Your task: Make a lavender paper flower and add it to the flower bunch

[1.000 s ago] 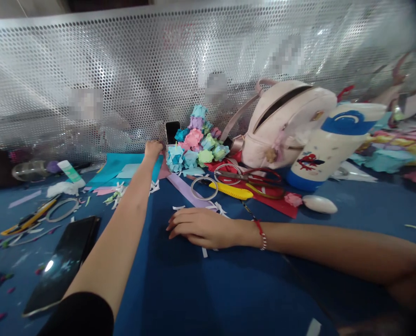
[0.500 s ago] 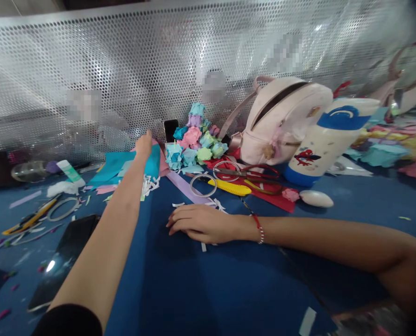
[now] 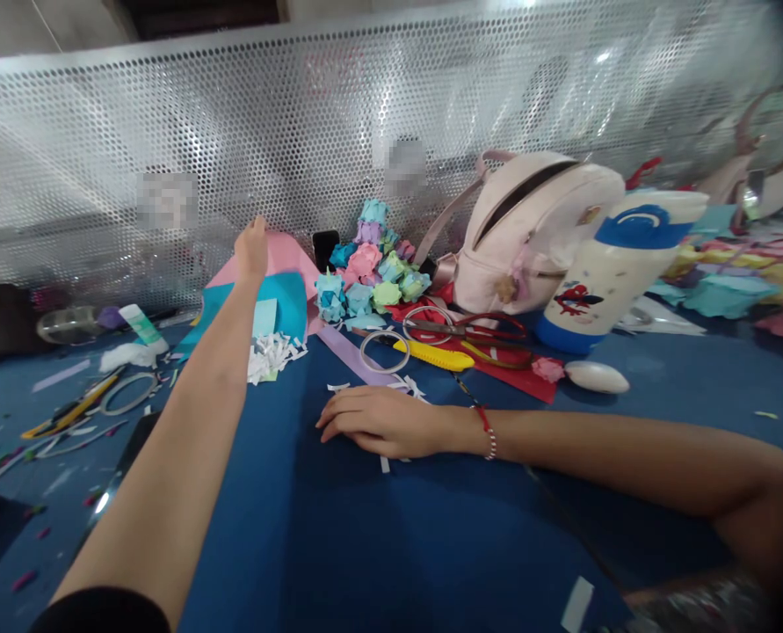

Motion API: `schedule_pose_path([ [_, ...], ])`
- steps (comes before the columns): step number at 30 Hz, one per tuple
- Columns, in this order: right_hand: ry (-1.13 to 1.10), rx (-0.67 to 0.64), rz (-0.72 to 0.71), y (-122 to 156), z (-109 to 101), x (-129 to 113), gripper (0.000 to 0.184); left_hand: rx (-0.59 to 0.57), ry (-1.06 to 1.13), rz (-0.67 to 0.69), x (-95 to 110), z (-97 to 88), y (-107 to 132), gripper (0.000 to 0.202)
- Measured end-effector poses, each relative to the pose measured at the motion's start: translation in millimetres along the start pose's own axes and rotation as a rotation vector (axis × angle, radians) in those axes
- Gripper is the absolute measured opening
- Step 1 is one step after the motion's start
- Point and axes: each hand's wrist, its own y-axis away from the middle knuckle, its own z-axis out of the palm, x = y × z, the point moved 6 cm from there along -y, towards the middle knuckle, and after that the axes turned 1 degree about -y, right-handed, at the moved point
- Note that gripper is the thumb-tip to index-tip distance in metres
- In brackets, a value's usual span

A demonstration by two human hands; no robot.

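My left hand (image 3: pixel 252 252), at the end of an outstretched arm, pinches the upper edge of a pink paper sheet (image 3: pixel 286 252) near the mesh. The sheet is partly raised behind a teal sheet (image 3: pixel 284 295). My forearm covers part of both. A small light-blue paper (image 3: pixel 265 317) and a heap of white paper shreds (image 3: pixel 273 356) lie in front of them. My right hand (image 3: pixel 378 420), with a red-and-white bracelet at the wrist, rests palm down on the blue table (image 3: pixel 365 545). Its fingers are stretched out and slightly bent, and beside it are a few white paper scraps.
Beyond my right hand lie a tape ring (image 3: pixel 384 368), a yellow cutter (image 3: pixel 438 355) and scissors (image 3: pixel 470 328). Crumpled paper flowers (image 3: pixel 365 262), a pale pink backpack (image 3: pixel 536 229) and a bottle (image 3: pixel 619 272) stand farther back. Perforated mesh (image 3: pixel 265 114) borders the table.
My left hand has moved up and slightly left, raising the pink sheet so that more of it shows. More of the white shreds is visible. My right hand stays in place.
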Motion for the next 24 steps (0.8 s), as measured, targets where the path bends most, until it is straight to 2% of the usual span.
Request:
schedule_pose_path([
  [3,0.008,0.009,-0.012,0.2,0.8,0.6,0.030,0.124,0.016,0.009,0.9,-12.7,-6.7,0.020],
  [8,0.020,0.006,-0.012,0.6,2.6,2.2,0.030,0.268,0.103,0.026,4.2,-34.2,-18.0,0.016],
  [12,0.018,0.001,0.015,-0.1,1.6,2.9,0.030,0.295,0.119,0.051,7.3,-64.8,-30.3,0.006],
  [16,0.021,0.020,0.020,0.9,0.9,1.4,0.030,0.348,0.152,0.049,8.6,-121.1,-39.9,0.006],
  [20,0.029,0.054,0.051,4.1,3.0,-1.3,0.031,0.497,0.188,0.105,15.7,-195.2,-30.7,0.008],
  [22,0.025,0.154,0.103,3.4,-5.6,-1.7,0.035,0.596,0.226,0.165,21.6,-230.8,-18.3,0.004],
  [24,-0.018,0.379,0.205,1.9,-29.0,-0.1,0.050,0.680,0.267,0.253,29.4,-261.0,-2.8,0.015],
])
